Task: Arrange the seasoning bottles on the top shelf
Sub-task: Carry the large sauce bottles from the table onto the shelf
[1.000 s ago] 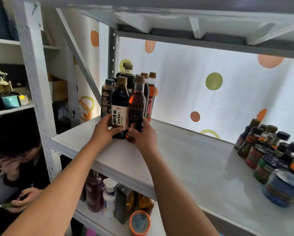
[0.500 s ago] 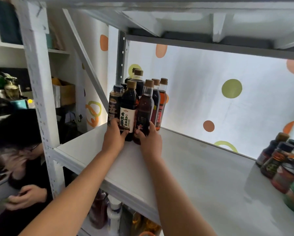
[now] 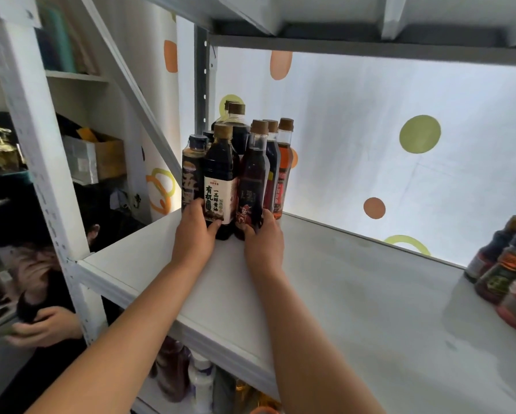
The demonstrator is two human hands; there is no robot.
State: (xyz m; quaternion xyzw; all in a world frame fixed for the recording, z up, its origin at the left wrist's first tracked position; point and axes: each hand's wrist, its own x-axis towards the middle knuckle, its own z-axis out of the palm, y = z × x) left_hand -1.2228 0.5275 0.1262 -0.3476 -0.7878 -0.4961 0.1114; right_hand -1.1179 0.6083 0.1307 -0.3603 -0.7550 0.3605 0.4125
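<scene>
Several tall seasoning bottles stand upright in a tight cluster at the back left corner of the white top shelf (image 3: 340,294). At the front of the cluster, a dark soy sauce bottle (image 3: 220,186) with a white label has my left hand (image 3: 195,234) wrapped around its base. Beside it, my right hand (image 3: 262,243) grips the base of a dark bottle with a red cartoon label (image 3: 252,186). An orange-red bottle (image 3: 284,174) is at the cluster's right. Both held bottles rest on the shelf.
Several short jars and small bottles (image 3: 507,273) crowd the shelf's right end. White uprights and a diagonal brace (image 3: 131,94) frame the left side. More bottles (image 3: 197,380) stand on the lower shelf. A person (image 3: 41,294) crouches at the lower left.
Both hands and the two front bottles have slid a little deeper toward the cluster. The view has turned left, so the jars on the right are mostly out of frame.
</scene>
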